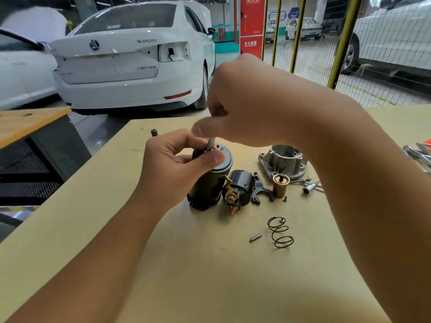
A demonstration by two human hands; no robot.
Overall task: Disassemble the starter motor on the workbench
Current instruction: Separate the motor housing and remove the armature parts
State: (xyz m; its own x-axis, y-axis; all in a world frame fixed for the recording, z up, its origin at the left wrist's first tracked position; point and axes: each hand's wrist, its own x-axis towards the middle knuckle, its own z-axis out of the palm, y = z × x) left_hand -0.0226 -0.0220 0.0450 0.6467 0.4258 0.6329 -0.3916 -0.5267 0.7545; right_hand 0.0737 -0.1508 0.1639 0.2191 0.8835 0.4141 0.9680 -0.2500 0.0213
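Note:
The black cylindrical starter motor body (207, 187) stands upright near the middle of the workbench (210, 276). My left hand (177, 164) grips its top rim from the left, thumb across the front. My right hand (242, 108) hovers above it, fingers curled round a thin metal shaft (210, 143) that points down into the body's top. Beside the body lies the black solenoid (240, 191) with copper terminals.
To the right lie the aluminium nose housing (283, 163), a black shift fork (260, 190), a copper plunger (280, 185), long bolts (309, 186), a spring (280, 231) and a small pin (255, 237). Pliers (419, 155) sit at the right edge. A white car stands behind the bench.

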